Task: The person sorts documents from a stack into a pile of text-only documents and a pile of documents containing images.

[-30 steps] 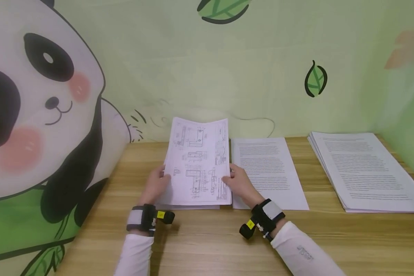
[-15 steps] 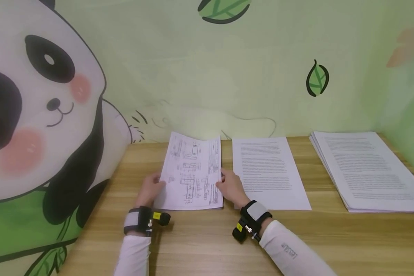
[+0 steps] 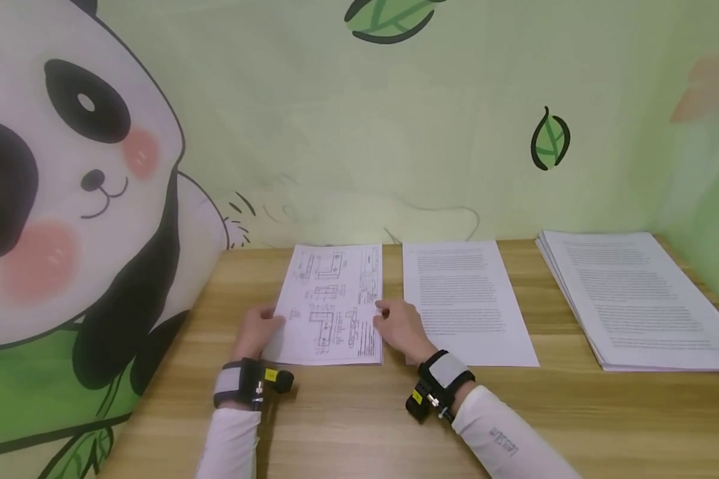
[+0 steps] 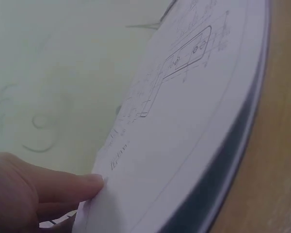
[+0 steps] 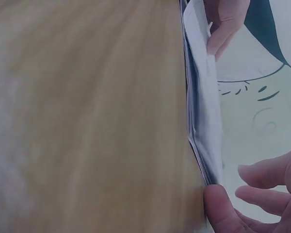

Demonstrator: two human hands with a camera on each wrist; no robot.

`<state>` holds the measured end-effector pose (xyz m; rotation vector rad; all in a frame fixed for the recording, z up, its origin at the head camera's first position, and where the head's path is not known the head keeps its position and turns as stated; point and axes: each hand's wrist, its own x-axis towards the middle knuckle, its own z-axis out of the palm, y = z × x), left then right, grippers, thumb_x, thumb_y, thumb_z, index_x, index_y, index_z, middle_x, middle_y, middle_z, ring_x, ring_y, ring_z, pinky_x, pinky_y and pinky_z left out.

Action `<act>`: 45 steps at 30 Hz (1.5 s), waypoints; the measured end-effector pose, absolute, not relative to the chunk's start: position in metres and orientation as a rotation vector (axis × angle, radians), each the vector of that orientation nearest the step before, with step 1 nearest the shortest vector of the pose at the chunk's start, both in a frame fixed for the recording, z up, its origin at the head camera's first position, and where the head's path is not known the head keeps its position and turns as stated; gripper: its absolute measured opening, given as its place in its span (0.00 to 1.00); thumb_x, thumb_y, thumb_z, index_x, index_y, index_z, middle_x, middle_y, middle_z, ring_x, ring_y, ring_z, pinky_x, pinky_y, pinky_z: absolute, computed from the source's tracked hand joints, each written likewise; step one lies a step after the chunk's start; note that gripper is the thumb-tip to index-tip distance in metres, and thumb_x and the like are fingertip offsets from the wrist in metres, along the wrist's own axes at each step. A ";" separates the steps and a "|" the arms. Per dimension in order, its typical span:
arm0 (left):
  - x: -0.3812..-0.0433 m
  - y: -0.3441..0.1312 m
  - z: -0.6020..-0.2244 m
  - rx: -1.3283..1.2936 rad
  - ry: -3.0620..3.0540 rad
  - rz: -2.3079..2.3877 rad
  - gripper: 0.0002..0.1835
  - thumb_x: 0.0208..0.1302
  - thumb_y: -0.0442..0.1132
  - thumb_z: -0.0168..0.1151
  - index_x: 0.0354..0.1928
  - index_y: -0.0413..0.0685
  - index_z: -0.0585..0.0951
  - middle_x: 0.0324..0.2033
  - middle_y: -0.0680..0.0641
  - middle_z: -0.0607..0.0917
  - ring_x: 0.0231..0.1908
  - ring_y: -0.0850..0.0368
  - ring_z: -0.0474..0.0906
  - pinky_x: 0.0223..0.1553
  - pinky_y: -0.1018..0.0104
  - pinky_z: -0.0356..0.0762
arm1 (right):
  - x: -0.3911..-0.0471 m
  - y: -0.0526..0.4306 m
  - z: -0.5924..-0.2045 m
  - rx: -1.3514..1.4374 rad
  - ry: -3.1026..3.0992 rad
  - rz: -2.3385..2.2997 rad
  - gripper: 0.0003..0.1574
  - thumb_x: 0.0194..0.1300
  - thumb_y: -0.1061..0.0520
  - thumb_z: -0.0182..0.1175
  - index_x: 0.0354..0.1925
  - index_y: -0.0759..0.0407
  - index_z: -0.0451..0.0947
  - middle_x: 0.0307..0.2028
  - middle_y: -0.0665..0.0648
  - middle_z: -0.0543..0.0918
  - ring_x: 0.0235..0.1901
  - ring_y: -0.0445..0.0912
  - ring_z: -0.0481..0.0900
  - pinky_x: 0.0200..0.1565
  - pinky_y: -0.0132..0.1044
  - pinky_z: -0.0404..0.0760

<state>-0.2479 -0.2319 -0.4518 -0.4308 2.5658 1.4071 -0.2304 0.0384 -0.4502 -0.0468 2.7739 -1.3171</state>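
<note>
A stack of technical drawing sheets (image 3: 326, 279) lies at the left of the table in the head view, its top sheet showing L-shaped bracket drawings. My left hand (image 3: 257, 331) pinches its left edge, with the thumb (image 4: 92, 184) over the top sheet and the fingers partly hidden behind the edge. At the right edge, my right hand (image 3: 400, 328) touches the sheets with the thumb (image 5: 219, 204), while its other fingers (image 5: 264, 174) stand apart and spread. Seen from the right wrist, the stacked sheets (image 5: 208, 111) bow slightly, with gaps between the layers.
A sheet of printed text (image 3: 461, 293) lies just right of the drawings, partly under my right hand in the head view. Farther right sits a thicker stack of printed pages (image 3: 641, 299). A green cloth backdrop (image 3: 335, 133) with a panda picture rises behind the wooden table (image 3: 347, 426).
The drawing sheets have come down from a raised, tilted position to lie flat on the table, shifting left. Both hands moved with them, and the right fingers have loosened from the edge.
</note>
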 end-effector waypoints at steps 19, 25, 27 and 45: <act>-0.251 -0.207 -0.430 -0.347 2.593 1.548 0.27 0.66 0.55 0.51 0.66 0.57 0.67 0.64 0.45 0.71 0.59 0.46 0.69 0.60 0.45 0.67 | -0.226 0.112 -0.427 -0.274 2.725 -1.389 0.23 0.65 0.52 0.53 0.56 0.59 0.75 0.43 0.61 0.84 0.35 0.50 0.83 0.31 0.35 0.78; -0.251 -0.183 -0.414 -0.208 2.624 1.583 0.26 0.65 0.55 0.51 0.64 0.58 0.70 0.59 0.45 0.75 0.52 0.46 0.74 0.54 0.51 0.74 | -0.225 0.150 -0.419 -0.310 2.865 -1.268 0.24 0.67 0.52 0.52 0.58 0.58 0.73 0.45 0.63 0.84 0.37 0.52 0.82 0.32 0.36 0.77; -0.251 -0.173 -0.410 -0.156 2.630 1.595 0.25 0.65 0.55 0.52 0.63 0.57 0.71 0.56 0.46 0.77 0.50 0.46 0.75 0.52 0.51 0.75 | -0.224 0.165 -0.418 -0.301 2.915 -1.227 0.24 0.67 0.51 0.52 0.58 0.58 0.73 0.45 0.64 0.84 0.37 0.52 0.82 0.32 0.38 0.78; -0.237 -0.057 -0.413 0.378 2.648 1.606 0.18 0.68 0.45 0.51 0.58 0.52 0.76 0.47 0.45 0.83 0.40 0.46 0.81 0.28 0.69 0.73 | -0.201 0.291 -0.406 -0.139 3.177 -1.040 0.35 0.69 0.44 0.47 0.63 0.68 0.65 0.52 0.78 0.76 0.51 0.71 0.71 0.42 0.62 0.72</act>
